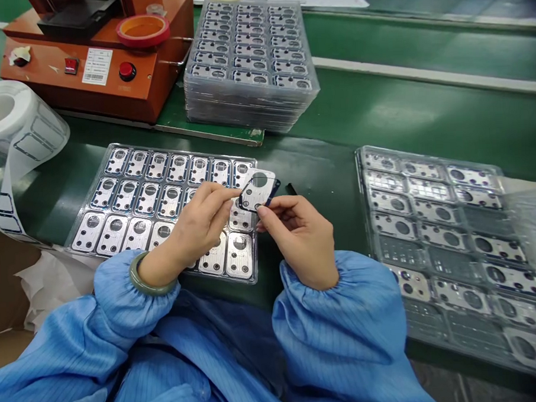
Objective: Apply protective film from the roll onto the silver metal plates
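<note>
A small silvery metal plate with one large hole and small round holes is held up at a tilt between my hands. A thin dark-edged frame shows along its edges, partly offset from it. My right hand pinches the plate's lower right corner between thumb and fingers. My left hand has its fingers closed together at the plate's left edge; its thumb is hidden. Below the hands lies a clear plastic tray filled with rows of similar plates, partly covered by my left hand and forearm.
At right lies another clear tray with plates in some pockets. A tall stack of filled trays stands behind. An orange machine carries a red tape roll. At left is a roll of frame-shaped stickers. A small black object lies near my right hand.
</note>
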A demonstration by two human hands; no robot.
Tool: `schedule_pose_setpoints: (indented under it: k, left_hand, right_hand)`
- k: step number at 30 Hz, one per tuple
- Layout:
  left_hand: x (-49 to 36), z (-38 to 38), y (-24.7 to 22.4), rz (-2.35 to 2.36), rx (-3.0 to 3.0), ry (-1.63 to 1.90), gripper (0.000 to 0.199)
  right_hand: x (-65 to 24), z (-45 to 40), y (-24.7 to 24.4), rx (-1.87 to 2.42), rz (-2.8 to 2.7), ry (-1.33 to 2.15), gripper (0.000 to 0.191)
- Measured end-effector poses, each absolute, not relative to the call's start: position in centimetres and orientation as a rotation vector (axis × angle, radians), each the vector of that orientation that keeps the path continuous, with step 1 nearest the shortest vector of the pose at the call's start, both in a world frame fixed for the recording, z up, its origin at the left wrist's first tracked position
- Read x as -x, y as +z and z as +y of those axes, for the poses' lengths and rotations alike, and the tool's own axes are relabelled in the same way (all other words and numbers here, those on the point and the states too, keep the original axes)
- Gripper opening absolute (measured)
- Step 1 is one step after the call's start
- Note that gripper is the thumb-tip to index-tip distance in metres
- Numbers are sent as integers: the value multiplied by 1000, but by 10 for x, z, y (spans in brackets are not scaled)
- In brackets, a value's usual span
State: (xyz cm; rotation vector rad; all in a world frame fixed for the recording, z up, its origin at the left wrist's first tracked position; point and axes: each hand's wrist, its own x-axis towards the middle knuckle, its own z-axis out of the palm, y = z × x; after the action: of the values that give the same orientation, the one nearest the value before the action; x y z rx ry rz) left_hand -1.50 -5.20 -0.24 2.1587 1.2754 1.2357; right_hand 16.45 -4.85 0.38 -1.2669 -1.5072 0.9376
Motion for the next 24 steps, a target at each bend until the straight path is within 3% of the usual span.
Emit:
schedule_pose_setpoints:
  k: [4, 10, 24]
  left_hand:
    - [12, -55, -3, 1147, -2196, 1235, 41]
    - [8, -57, -4, 1104, -2125, 1275, 49]
    - [9, -57, -4, 1114, -2059, 1291, 40]
  right_hand:
    - [-163, -49, 2, 1250, -1459, 800, 11]
    - [-161, -53, -3, 1202, -1527, 671, 7]
    - [-158, -50, 5, 1190, -1404, 952, 13]
